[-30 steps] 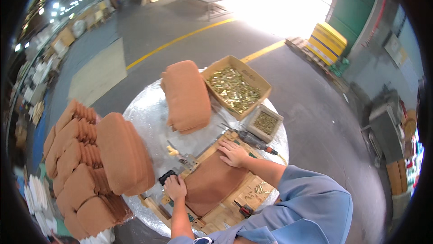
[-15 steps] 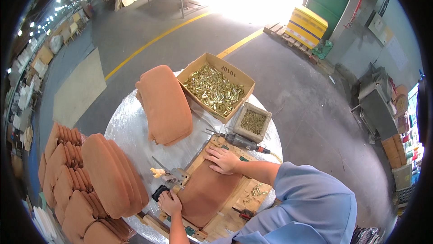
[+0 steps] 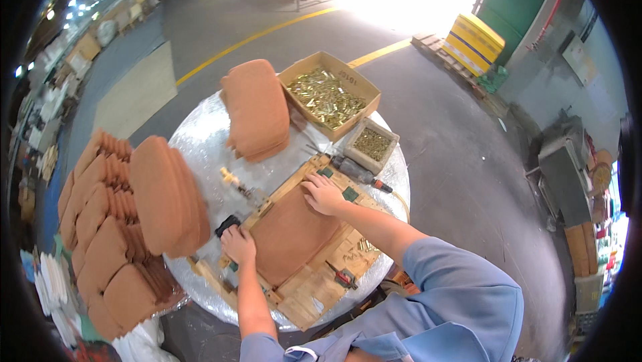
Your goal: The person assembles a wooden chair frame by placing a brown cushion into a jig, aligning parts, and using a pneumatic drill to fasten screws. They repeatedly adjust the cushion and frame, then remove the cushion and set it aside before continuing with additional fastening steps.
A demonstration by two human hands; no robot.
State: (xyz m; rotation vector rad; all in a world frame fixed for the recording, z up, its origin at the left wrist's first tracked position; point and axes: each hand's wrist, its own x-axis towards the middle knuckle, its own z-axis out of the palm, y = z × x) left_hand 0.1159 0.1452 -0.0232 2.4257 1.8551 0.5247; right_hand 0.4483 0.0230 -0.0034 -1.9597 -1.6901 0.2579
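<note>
A brown curved panel (image 3: 291, 235) lies in a wooden jig (image 3: 311, 298) on the round, film-wrapped table. My right hand (image 3: 324, 195) rests on the panel's far end with its fingers stretched out. At the jig's left edge lies my left hand (image 3: 239, 245), its fingers reaching toward a black object (image 3: 228, 225) that they partly cover; they look extended. Beyond it stands a metal clamp with a yellowish handle (image 3: 231, 176). A dark power tool (image 3: 354, 169) lies along the jig's far side. Near its front right sits a red-and-black clamp (image 3: 343, 276), beside small brass-coloured metal pieces (image 3: 364, 245).
At the table's back are a stack of brown panels (image 3: 257, 111), a cardboard box (image 3: 374, 102) of brass-coloured fittings and a smaller tray (image 3: 361, 159) of tiny pieces. More brown panels (image 3: 170, 195) are piled at left. A yellow box (image 3: 473, 44) stands on a pallet far right.
The view has shifted, so the table and jig appear higher in the picture. Both hands keep about the same places on the panel and jig.
</note>
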